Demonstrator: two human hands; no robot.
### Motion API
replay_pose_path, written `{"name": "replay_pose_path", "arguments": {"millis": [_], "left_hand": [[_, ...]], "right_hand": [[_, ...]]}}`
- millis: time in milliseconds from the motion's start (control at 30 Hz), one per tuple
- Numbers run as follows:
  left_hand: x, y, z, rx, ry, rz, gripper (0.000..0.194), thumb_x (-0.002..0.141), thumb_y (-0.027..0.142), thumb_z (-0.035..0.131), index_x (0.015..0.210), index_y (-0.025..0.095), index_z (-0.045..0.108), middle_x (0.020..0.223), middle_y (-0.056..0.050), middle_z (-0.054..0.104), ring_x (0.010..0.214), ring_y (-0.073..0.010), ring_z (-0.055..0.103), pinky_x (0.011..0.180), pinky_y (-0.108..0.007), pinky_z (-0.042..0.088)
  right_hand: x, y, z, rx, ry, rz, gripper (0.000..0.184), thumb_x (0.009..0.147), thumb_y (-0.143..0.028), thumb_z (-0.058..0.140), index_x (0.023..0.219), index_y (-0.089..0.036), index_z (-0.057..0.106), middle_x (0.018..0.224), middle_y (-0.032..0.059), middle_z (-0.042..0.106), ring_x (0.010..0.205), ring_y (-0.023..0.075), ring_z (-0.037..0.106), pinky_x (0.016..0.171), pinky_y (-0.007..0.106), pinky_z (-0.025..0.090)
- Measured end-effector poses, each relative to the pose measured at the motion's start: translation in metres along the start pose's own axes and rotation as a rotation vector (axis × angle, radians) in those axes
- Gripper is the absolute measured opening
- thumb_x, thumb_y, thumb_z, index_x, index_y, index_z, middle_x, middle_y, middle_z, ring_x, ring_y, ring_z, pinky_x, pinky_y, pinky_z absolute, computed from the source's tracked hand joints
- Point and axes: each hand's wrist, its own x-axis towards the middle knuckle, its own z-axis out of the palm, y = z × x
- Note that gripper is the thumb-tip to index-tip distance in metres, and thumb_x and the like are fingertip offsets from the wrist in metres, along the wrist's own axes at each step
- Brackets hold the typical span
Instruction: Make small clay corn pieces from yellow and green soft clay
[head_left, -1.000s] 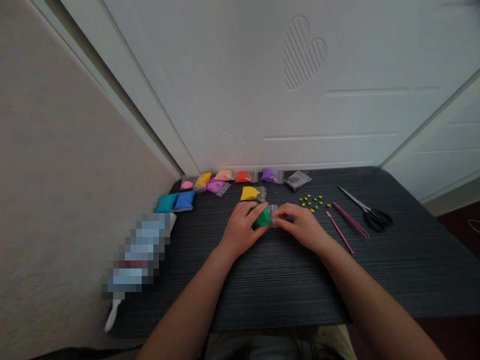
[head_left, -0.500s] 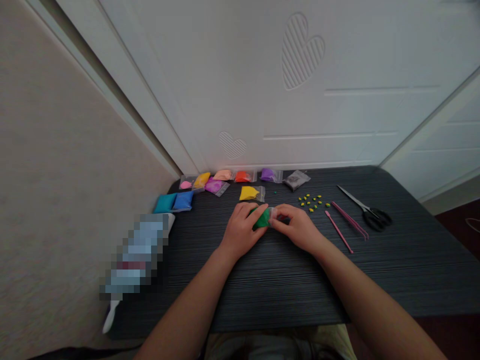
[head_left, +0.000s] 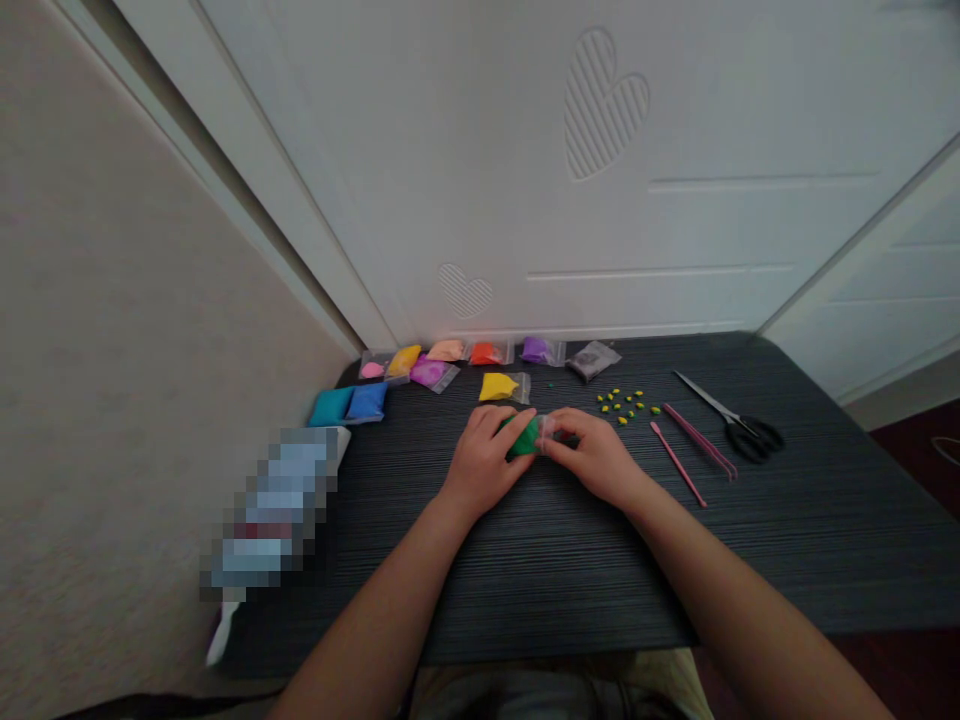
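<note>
A small clear bag of green clay point(head_left: 527, 437) lies between my hands at the middle of the dark table point(head_left: 540, 560). My left hand point(head_left: 484, 450) is closed over the bag's left part, its thumb and fingers on either side of the green lump. With thumb and fingertips my right hand point(head_left: 592, 450) pinches the bag's clear top at the right. Just beyond my left hand lies a bag of yellow clay point(head_left: 497, 387). Several tiny yellow-and-green pieces point(head_left: 622, 405) are scattered to the right of my right hand.
Pink tweezers point(head_left: 699, 440), a thin pink tool point(head_left: 677, 463) and black-handled scissors point(head_left: 731, 415) lie on the right. Several clay bags, among them a purple one point(head_left: 538, 350) and a blue one point(head_left: 367, 402), line the back and left. A blurred-out packet point(head_left: 274, 510) sits at the left edge.
My right fingers have shifted very slightly along the bag's clear top. Everything else looks the same.
</note>
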Motion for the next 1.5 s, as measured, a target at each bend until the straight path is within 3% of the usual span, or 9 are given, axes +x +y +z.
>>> {"name": "replay_pose_path", "arguments": {"millis": [233, 400, 467, 567, 667, 967, 1133, 1267, 1500], "left_hand": [[0.001, -0.001, 0.001, -0.025, -0.019, 0.001, 0.039, 0.074, 0.025, 0.056, 0.112, 0.019, 0.05, 0.099, -0.007, 0.053, 0.095, -0.0203, 0.045, 0.087, -0.038, 0.038], [0.002, -0.006, -0.001, -0.049, 0.008, -0.047, 0.041, 0.073, 0.028, 0.057, 0.112, 0.02, 0.049, 0.1, -0.006, 0.053, 0.097, -0.0203, 0.045, 0.087, -0.038, 0.038], [0.002, -0.008, -0.002, -0.051, 0.02, -0.082, 0.041, 0.073, 0.028, 0.058, 0.112, 0.02, 0.049, 0.101, -0.006, 0.054, 0.096, -0.0202, 0.046, 0.087, -0.038, 0.038], [0.002, -0.009, -0.003, -0.066, 0.026, -0.115, 0.043, 0.072, 0.029, 0.058, 0.113, 0.02, 0.048, 0.101, -0.006, 0.054, 0.095, -0.0202, 0.046, 0.087, -0.038, 0.038], [0.003, -0.009, -0.003, -0.081, 0.026, -0.132, 0.044, 0.071, 0.03, 0.059, 0.113, 0.02, 0.048, 0.102, -0.006, 0.054, 0.095, -0.0203, 0.046, 0.087, -0.038, 0.038], [0.004, -0.013, -0.003, -0.093, 0.042, -0.228, 0.044, 0.07, 0.03, 0.061, 0.112, 0.02, 0.049, 0.105, -0.005, 0.054, 0.099, -0.02, 0.046, 0.088, -0.036, 0.039], [0.004, -0.015, -0.001, -0.125, 0.05, -0.271, 0.045, 0.07, 0.033, 0.06, 0.112, 0.02, 0.048, 0.106, -0.005, 0.054, 0.098, -0.0199, 0.047, 0.088, -0.037, 0.038], [0.003, -0.016, 0.0, -0.155, 0.056, -0.305, 0.047, 0.07, 0.035, 0.06, 0.112, 0.019, 0.047, 0.106, -0.006, 0.054, 0.099, -0.0204, 0.048, 0.088, -0.038, 0.038], [0.004, -0.016, 0.001, -0.179, 0.061, -0.34, 0.047, 0.07, 0.036, 0.06, 0.112, 0.019, 0.047, 0.105, -0.006, 0.054, 0.097, -0.0204, 0.05, 0.087, -0.037, 0.039]], "right_hand": [[0.001, -0.004, 0.003, 0.06, 0.016, 0.008, 0.005, 0.071, -0.017, 0.055, 0.07, -0.02, 0.059, 0.083, -0.0001, 0.06, 0.079, 0.0126, 0.053, 0.071, 0.026, 0.041], [0.001, -0.001, -0.014, 0.152, 0.107, 0.068, 0.006, 0.073, -0.024, 0.054, 0.071, -0.019, 0.057, 0.089, 0.0022, 0.059, 0.085, 0.0141, 0.054, 0.074, 0.028, 0.042], [0.001, 0.001, -0.024, 0.24, 0.175, 0.108, 0.011, 0.077, -0.029, 0.05, 0.075, -0.019, 0.054, 0.093, 0.0031, 0.059, 0.086, 0.0137, 0.055, 0.075, 0.029, 0.042], [0.001, 0.002, -0.033, 0.56, 0.249, 0.211, 0.011, 0.075, -0.031, 0.054, 0.076, -0.02, 0.054, 0.093, 0.0016, 0.06, 0.084, 0.0122, 0.056, 0.076, 0.028, 0.043], [0.001, 0.0, -0.032, 0.806, 0.226, 0.294, 0.012, 0.068, -0.028, 0.063, 0.071, -0.02, 0.055, 0.084, 0.0, 0.061, 0.08, 0.0116, 0.057, 0.077, 0.028, 0.043], [0.0, -0.003, -0.033, 1.02, 0.123, 0.349, 0.012, 0.067, -0.023, 0.065, 0.068, -0.021, 0.053, 0.078, -0.003, 0.062, 0.066, 0.0072, 0.056, 0.067, 0.024, 0.045], [0.001, 0.002, -0.031, 0.948, 0.133, 0.323, 0.019, 0.064, -0.023, 0.067, 0.081, -0.023, 0.058, 0.069, -0.0051, 0.056, 0.061, 0.0062, 0.052, 0.066, 0.024, 0.043], [0.002, 0.005, -0.028, 0.885, 0.14, 0.33, 0.013, 0.066, -0.027, 0.065, 0.075, -0.02, 0.059, 0.063, -0.0048, 0.053, 0.058, 0.0064, 0.05, 0.062, 0.023, 0.042], [0.002, 0.008, -0.027, 0.791, 0.109, 0.353, 0.015, 0.066, -0.027, 0.066, 0.072, -0.018, 0.056, 0.069, -0.0015, 0.061, 0.063, 0.0088, 0.056, 0.064, 0.024, 0.044]]}}
